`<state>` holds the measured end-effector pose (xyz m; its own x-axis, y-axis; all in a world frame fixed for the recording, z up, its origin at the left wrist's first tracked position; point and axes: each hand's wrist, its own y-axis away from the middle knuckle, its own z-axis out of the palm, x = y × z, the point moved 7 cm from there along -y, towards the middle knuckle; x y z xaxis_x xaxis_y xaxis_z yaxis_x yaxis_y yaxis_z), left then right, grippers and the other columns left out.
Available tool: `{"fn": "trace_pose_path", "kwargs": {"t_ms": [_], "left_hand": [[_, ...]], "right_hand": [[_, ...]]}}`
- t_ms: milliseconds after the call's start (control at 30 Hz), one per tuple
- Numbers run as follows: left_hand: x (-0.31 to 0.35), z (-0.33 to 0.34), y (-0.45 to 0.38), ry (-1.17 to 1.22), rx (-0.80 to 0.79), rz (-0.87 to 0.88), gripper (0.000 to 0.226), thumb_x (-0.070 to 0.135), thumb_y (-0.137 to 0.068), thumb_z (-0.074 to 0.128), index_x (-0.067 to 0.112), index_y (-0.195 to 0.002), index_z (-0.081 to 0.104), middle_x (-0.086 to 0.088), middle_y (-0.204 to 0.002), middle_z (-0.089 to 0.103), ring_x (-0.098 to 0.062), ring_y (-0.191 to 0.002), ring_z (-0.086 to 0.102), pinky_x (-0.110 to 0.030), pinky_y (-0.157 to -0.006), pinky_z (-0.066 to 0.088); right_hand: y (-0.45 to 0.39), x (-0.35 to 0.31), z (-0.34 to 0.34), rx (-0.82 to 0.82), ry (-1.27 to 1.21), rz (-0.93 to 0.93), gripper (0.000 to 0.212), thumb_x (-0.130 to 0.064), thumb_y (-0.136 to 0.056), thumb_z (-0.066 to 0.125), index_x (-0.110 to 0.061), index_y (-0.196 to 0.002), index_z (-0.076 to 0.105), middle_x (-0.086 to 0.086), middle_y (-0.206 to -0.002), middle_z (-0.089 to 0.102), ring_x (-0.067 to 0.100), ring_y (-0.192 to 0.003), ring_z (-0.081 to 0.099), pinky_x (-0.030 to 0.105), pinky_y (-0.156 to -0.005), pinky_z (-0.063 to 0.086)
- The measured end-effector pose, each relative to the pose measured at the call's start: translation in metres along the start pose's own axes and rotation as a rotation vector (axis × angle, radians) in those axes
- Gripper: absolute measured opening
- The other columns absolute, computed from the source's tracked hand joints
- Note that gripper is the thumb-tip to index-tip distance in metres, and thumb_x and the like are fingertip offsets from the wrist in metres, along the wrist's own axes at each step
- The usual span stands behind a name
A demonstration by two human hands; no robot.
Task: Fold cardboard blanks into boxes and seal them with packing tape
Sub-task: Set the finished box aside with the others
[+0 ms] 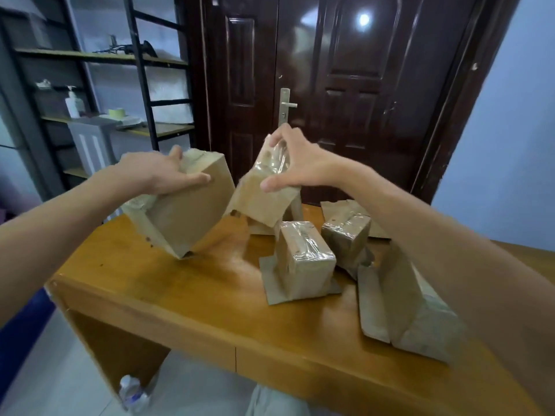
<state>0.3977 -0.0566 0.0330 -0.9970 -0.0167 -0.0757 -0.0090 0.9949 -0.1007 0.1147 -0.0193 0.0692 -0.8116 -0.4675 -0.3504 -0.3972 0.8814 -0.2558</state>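
Note:
My left hand (163,172) grips a brown cardboard box (186,211) from above and holds it tilted over the left half of the wooden table (168,295). Its lower flaps hang loose. My right hand (297,163) grips a second box (264,193) by its taped top end and holds it tilted in the air above the table's far side; shiny clear tape covers that end. Two taped boxes stand on the table: one in the middle (303,262), one behind it to the right (345,235).
A larger box with open flaps (408,307) lies on the table's right part under my right forearm. Flat cardboard (333,208) lies at the far edge. A dark door (345,85) stands behind. Shelves (99,85) hold a tape roll (117,113) and a bottle. A plastic bottle (132,393) lies on the floor.

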Motion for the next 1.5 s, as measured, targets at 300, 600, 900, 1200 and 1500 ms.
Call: {"fn": "trace_pose_path", "kwargs": {"t_ms": [300,600,900,1200,1500], "left_hand": [[0.095,0.048,0.028,0.033,-0.203,-0.127,0.107,0.091,-0.088,0.022,0.021,-0.168,0.008,-0.016,-0.167,0.035,-0.04,-0.15,0.038,-0.051,-0.118,0.036],[0.148,0.046,0.025,-0.165,-0.212,-0.016,0.124,0.105,-0.071,0.01,0.027,-0.167,0.018,-0.011,-0.166,0.039,-0.037,-0.148,0.042,-0.046,-0.112,0.044],[0.154,0.075,0.025,-0.082,-0.292,-0.014,0.116,0.1,-0.077,0.008,0.028,-0.167,0.012,-0.012,-0.164,0.041,-0.037,-0.148,0.042,-0.047,-0.113,0.039],[0.145,0.091,0.017,0.117,-0.301,0.029,0.136,0.108,-0.058,0.006,0.024,-0.165,0.015,-0.017,-0.158,0.048,-0.041,-0.141,0.048,-0.053,-0.113,0.041],[0.138,0.112,0.032,0.648,-0.262,0.046,0.098,0.083,-0.088,0.049,0.038,-0.165,0.01,-0.013,-0.155,0.049,-0.031,-0.111,0.059,-0.041,-0.093,0.047]], "right_hand": [[0.091,0.067,-0.061,-0.178,0.109,0.12,0.088,-0.065,-0.064,0.09,-0.036,-0.123,0.033,-0.012,-0.128,0.038,0.02,-0.114,0.052,0.035,-0.087,0.053],[0.19,0.093,-0.027,-0.405,-0.124,0.166,0.083,-0.061,-0.069,0.091,-0.035,-0.126,0.037,0.003,-0.123,0.052,0.033,-0.103,0.062,0.043,-0.079,0.061],[0.195,0.116,-0.027,-0.46,-0.05,0.176,0.08,-0.072,-0.061,0.088,-0.045,-0.12,0.041,-0.009,-0.128,0.045,0.021,-0.106,0.062,0.038,-0.083,0.058],[0.178,0.125,0.026,-0.468,0.135,0.148,0.077,-0.071,-0.07,0.082,-0.036,-0.123,0.038,-0.02,-0.123,0.033,0.008,-0.116,0.039,0.031,-0.092,0.042],[0.181,0.124,0.047,-0.402,0.098,0.103,0.088,-0.063,-0.074,0.085,-0.031,-0.134,0.031,-0.015,-0.138,0.024,0.015,-0.131,0.033,0.035,-0.107,0.045]]}}
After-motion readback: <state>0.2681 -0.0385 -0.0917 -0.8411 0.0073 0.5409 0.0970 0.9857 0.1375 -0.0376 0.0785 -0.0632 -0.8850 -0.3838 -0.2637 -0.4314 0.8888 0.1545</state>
